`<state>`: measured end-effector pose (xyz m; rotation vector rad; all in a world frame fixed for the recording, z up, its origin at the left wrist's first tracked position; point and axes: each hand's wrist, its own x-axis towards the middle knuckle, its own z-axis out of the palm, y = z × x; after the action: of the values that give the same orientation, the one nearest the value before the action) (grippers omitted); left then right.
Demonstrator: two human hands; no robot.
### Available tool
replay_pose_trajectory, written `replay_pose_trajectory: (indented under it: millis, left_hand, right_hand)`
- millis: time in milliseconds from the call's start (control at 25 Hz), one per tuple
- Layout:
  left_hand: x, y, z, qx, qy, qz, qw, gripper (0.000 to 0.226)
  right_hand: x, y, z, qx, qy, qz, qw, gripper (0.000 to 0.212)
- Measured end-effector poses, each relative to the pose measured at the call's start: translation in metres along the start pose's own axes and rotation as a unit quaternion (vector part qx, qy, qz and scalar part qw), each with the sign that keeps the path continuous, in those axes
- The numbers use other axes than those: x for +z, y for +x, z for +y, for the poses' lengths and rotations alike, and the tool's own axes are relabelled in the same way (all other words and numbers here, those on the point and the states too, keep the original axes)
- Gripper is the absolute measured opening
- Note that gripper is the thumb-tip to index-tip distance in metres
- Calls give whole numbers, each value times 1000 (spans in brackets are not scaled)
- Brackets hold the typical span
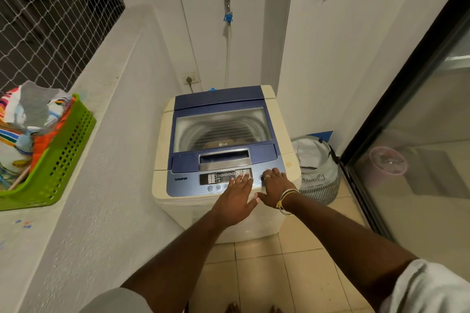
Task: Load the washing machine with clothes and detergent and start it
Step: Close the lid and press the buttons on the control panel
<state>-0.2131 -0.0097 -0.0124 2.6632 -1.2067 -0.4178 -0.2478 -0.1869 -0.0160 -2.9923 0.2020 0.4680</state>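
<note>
Head view of a narrow laundry corner. The top-loading washing machine (223, 155) stands on a tiled floor (267, 274) against the rear wall, its blue lid (221, 119) shut; through the lid's clear window the drum shows, with something brownish at its bottom that cannot be identified. Both hands lie along the machine's front edge, over the control panel (203, 181). The left hand (235, 201) is flat and open, fingers spread over the right part of the display, gripping nothing. The right hand (273, 185), also open and empty, has its fingertips at the round buttons on the panel's right end; a ring (267, 176) sits on one finger and thin bracelets (286, 199) circle the wrist. The two thumbs nearly meet at the machine's front lip. To the left, a white ledge (84, 160) runs close beside the machine, leaving only a slim gap; on it, near its edge, stands a green perforated basket (58, 160) heaped with colourful clothes (28, 119), under a netted window (50, 20). To the right, a white fabric laundry bag (318, 168) fills the space between the machine and the dark frame of a glass sliding door (407, 134). Open floor remains only in front of the machine. Behind it, a hose (227, 53) drops from a wall tap (228, 5), beside a socket (190, 79) with a plug in it.
</note>
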Motion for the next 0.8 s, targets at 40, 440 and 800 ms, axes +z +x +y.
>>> replay_pose_trajectory:
  millis: [40, 440, 800]
  left_hand:
    - [1, 0, -2, -2, -1, -1, 1000, 68]
    - [-5, -32, -5, -10, 19, -6, 1000, 68]
    - [-13, -61, -15, -50, 50, 28, 997, 63]
  right_hand:
    - [-4, 3, 0, -2, -7, -1, 1000, 68]
    - [-24, -13, -9, 32, 56, 33, 997, 43]
    - [-7, -43, -42, -47, 28, 60, 997, 69]
